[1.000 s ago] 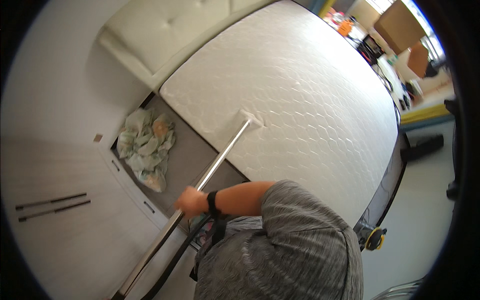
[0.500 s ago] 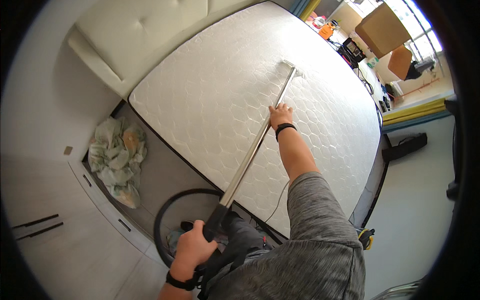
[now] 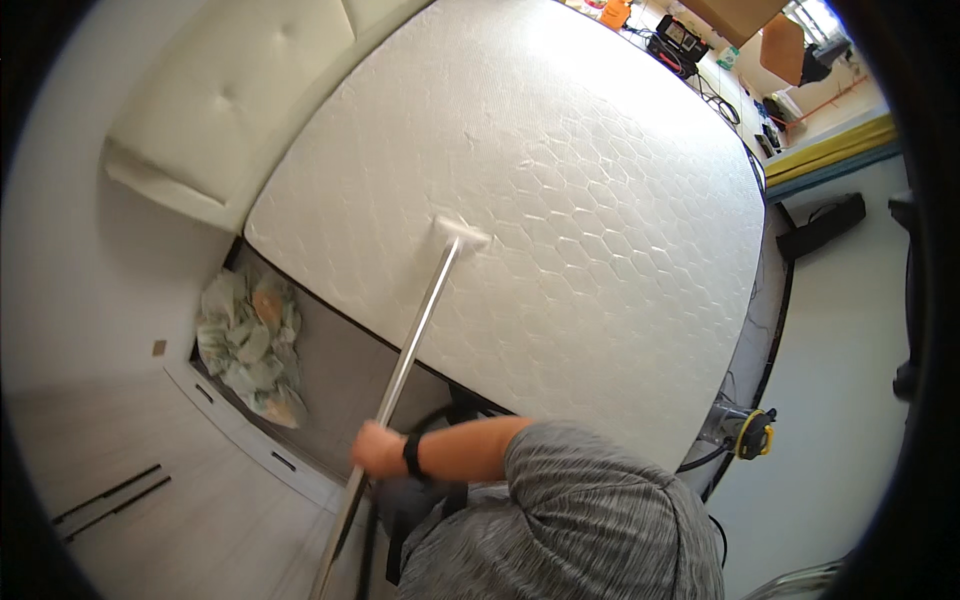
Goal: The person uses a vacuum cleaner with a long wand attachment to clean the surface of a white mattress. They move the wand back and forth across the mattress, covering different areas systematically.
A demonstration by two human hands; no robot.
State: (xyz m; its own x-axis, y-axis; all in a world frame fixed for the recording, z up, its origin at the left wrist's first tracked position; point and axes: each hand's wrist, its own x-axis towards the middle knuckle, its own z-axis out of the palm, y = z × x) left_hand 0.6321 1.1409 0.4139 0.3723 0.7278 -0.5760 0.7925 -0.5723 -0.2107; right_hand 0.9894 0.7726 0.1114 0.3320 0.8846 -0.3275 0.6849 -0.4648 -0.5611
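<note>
A long metal vacuum wand (image 3: 412, 345) runs up from the lower edge onto the white quilted mattress (image 3: 620, 330). Its pale, wide cleaning head (image 3: 461, 233) lies on the mattress's left-middle part. My right hand (image 3: 378, 448) is closed around the tube, just off the mattress's near edge, slightly blurred by motion; a black band circles that wrist. The wand's lower end reaches the bottom of the picture. My left hand is out of view.
A tufted cream headboard (image 3: 235, 95) borders the mattress on the left. Crumpled plastic bags (image 3: 250, 345) lie on the floor beside a low drawer unit (image 3: 262, 450). A canister machine with a yellow handle (image 3: 745, 432) stands at right. Cables and a black toolbox (image 3: 682, 40) lie at the far right.
The cleaning head has been drawn back over the mattress, toward me and left. My right hand came back with the tube. My left hand, earlier on the black handle, has left the view.
</note>
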